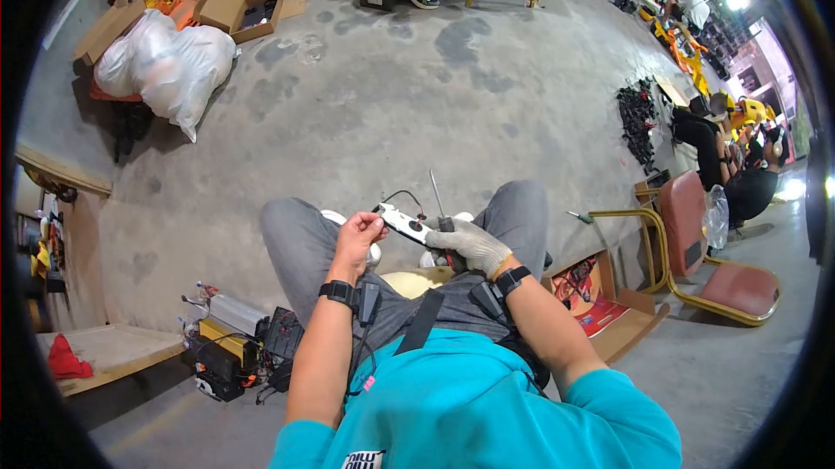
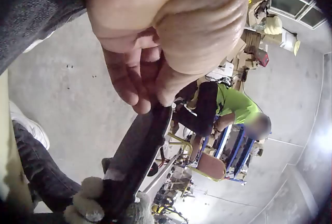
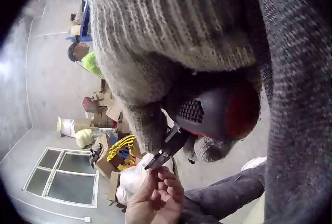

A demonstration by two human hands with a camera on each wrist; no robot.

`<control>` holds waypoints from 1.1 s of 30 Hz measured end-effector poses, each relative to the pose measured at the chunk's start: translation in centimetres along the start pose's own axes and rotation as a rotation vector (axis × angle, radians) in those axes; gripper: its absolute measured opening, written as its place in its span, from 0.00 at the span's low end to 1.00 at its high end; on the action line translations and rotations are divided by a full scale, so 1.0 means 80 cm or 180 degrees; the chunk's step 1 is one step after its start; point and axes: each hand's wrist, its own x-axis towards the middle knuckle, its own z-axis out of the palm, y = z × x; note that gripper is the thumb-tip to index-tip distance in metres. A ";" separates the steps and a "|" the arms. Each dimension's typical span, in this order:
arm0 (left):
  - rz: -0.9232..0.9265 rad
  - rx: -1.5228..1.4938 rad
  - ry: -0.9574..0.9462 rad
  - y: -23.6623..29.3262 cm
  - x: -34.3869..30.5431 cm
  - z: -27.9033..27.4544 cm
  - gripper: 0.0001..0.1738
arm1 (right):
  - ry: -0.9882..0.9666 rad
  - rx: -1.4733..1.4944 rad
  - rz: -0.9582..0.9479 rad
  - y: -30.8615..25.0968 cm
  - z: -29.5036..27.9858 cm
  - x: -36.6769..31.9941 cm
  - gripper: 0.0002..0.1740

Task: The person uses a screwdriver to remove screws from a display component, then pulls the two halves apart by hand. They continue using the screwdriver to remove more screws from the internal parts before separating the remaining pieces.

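My bare left hand point(image 1: 357, 241) pinches one end of a long, narrow white part with a black underside point(image 1: 398, 221). Around the opposite end curl the fingers of my right hand point(image 1: 474, 247), which wears a grey knitted glove. That same gloved hand also grips a screwdriver point(image 1: 446, 224); its metal shaft points away from me, and its black and red handle point(image 3: 218, 110) fills the palm in the right wrist view. A thin dark cable point(image 1: 402, 194) with a bit of red loops out beyond the part. In the left wrist view the part's dark side point(image 2: 136, 143) spans between both hands.
Boxed electronic parts point(image 1: 230, 347) lie on the floor at my left, beside a wooden board point(image 1: 113, 351). At my right stand an open carton point(image 1: 622, 317) and a red-seated chair point(image 1: 687, 217). White bags point(image 1: 165, 69) and cartons sit at the far left. Other people sit farther off.
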 end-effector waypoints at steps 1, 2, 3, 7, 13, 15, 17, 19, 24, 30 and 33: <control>0.0006 -0.0022 -0.0031 0.000 0.000 0.000 0.07 | -0.0058 -0.0145 0.0126 0.002 -0.003 0.002 0.20; 0.0004 -0.0008 -0.0018 0.000 0.000 0.000 0.06 | -0.0097 -0.0342 0.0073 0.011 -0.010 0.009 0.18; 0.0016 -0.0002 -0.0004 0.001 -0.001 -0.001 0.06 | -0.0115 -0.0343 0.0068 0.010 -0.007 0.009 0.18; 0.0056 0.0033 -0.0077 0.000 -0.001 0.001 0.06 | -0.0069 -0.0392 0.0121 0.008 -0.004 0.002 0.19; -0.0055 0.0005 -0.0166 -0.002 0.000 0.001 0.04 | -0.0038 -0.0616 0.0114 -0.005 0.006 -0.001 0.23; -0.0080 -0.0022 -0.0215 -0.001 0.000 0.008 0.04 | -0.0008 -0.0817 0.0115 -0.008 0.008 0.000 0.21; -0.0085 -0.0025 -0.0471 0.000 -0.003 0.010 0.04 | -0.0027 -0.0725 0.0079 0.003 0.001 0.010 0.20; -0.0051 -0.0105 -0.0605 0.004 -0.004 0.011 0.03 | 0.0125 -0.0602 0.0150 0.014 -0.008 0.013 0.19; -0.0211 -0.0325 -0.0238 0.009 -0.007 0.012 0.06 | 0.0373 -0.0050 0.0195 0.005 -0.008 0.009 0.11; -0.0575 0.0621 0.0296 0.006 -0.002 0.011 0.13 | 0.0793 0.0780 -0.0274 -0.004 -0.009 0.007 0.09; -0.0834 0.1155 0.0272 0.006 0.011 0.016 0.13 | 0.0796 0.1048 -0.0430 0.000 -0.019 0.011 0.10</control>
